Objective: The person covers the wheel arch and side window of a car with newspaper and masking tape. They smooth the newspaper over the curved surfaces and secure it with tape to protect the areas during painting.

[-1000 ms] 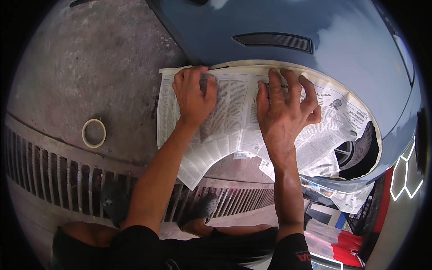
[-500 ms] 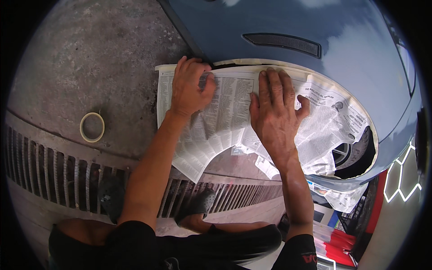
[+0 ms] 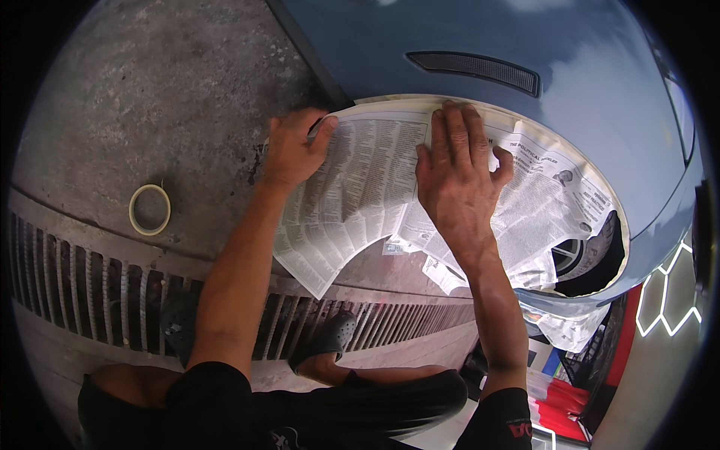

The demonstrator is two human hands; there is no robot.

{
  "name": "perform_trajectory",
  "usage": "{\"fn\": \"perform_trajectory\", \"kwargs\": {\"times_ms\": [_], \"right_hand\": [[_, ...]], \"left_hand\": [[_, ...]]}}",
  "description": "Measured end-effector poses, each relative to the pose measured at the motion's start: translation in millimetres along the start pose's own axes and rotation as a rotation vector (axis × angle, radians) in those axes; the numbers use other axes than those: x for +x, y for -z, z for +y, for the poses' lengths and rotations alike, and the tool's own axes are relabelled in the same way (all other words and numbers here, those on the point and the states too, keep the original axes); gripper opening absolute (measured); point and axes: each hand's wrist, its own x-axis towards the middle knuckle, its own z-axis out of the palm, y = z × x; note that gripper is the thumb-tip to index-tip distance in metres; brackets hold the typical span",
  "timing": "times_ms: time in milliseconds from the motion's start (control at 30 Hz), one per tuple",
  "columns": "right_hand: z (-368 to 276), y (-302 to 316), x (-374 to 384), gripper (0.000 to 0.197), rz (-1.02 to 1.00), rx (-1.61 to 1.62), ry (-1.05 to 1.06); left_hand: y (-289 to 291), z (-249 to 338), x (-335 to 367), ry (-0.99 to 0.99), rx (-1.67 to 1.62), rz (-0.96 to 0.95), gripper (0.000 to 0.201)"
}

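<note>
a tape roll (image 3: 133, 208) lies on the floor (image 3: 187, 90), clear of the left hand (image 3: 294, 146), which is at the newspaper's (image 3: 360, 180) top left corner, grip unclear. the right hand (image 3: 459, 169) lies flat over the sheet, fingers straight, beside the car (image 3: 615, 112). fitting paper seems in hand; next calls for steady pressure.

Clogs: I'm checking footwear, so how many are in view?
2. One dark clog is over the floor grating, partly hidden by the left forearm; the other clog is right of that forearm, below the newspaper in the picture.
</note>
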Motion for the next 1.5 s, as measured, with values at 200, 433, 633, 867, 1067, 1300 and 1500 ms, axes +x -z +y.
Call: {"fn": "perform_trajectory", "kwargs": {"times_ms": [200,433,633,867,1067,1300,1500], "right_hand": [[-9,-12,-1,0.052,-0.039,0.028,0.029],[-22,-12,7,0.05,-0.052,0.041,0.088],[-32,-19,8,0.053,-0.116,0.076,0.078],[-48,-25,14,0.053,-0.144,0.053,0.122],[-58,-37,11,0.056,-0.186,0.071,0.119],[-76,-48,17,0.059,-0.196,0.034,0.147],[-88,-63,13,0.061,-0.165,-0.036,0.169]], "left_hand": [[-19,12,-5,-0.011,0.044,0.108,0.023],[-33,15,-5,0.1,-0.03,0.099,0.024],[-41,25,-1,0.147,0.005,0.129,0.028],[-53,24,1,0.173,-0.015,0.183,0.031],[-66,30,2,0.217,-0.065,0.262,0.035],[-68,28,3,0.226,-0.038,0.273,0.037],[-71,30,-3,0.27,0.195,0.272,0.037]]}}
